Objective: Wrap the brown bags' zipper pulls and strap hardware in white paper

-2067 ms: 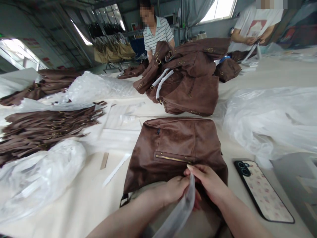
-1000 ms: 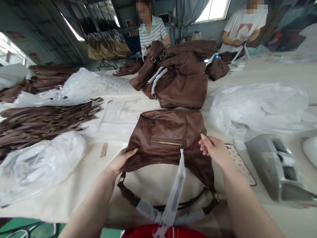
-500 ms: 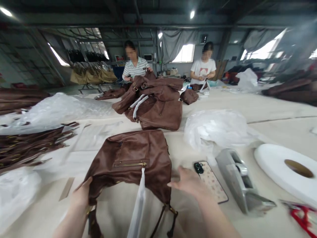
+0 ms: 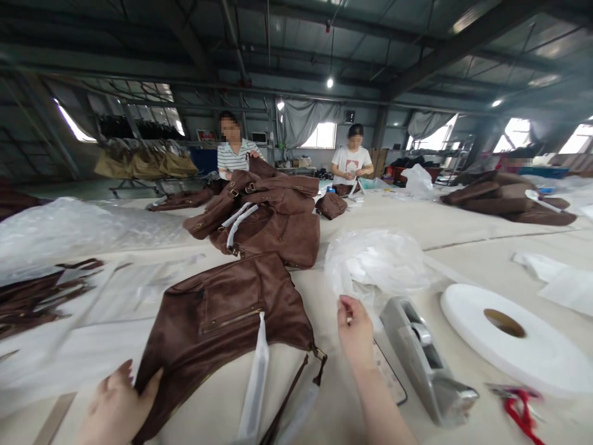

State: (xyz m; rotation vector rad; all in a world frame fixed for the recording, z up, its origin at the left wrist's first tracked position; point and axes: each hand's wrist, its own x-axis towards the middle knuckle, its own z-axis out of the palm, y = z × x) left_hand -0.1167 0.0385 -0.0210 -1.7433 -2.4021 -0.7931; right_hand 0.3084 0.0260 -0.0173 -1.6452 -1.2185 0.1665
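Observation:
A brown leather bag (image 4: 231, 309) lies flat in front of me, a white-wrapped zip pull (image 4: 257, 377) hanging from its zipped pocket. At the bag's lower left corner is my left hand (image 4: 115, 402), thumb and fingers on either side of the edge, gripping it. My right hand (image 4: 356, 327) is raised right of the bag, beside a crumpled clear plastic bag (image 4: 377, 259). Its fingers curl towards the thumb, and whether they pinch any plastic is hard to see. Below that wrist, a phone (image 4: 391, 377) is partly covered.
A tape dispenser (image 4: 426, 364), a large white roll (image 4: 546, 346) and red-handled scissors (image 4: 521, 408) lie at right. Behind the bag rises a pile of brown bags (image 4: 278, 216). Straps (image 4: 41, 296) and plastic wrap (image 4: 83, 228) are at left. Two people work across the table (image 4: 398, 210).
The view has tilted up and turned right. My right hand has moved away from the bag towards the clear plastic, its fingers curling in. The bag's left side has swung down with my left hand.

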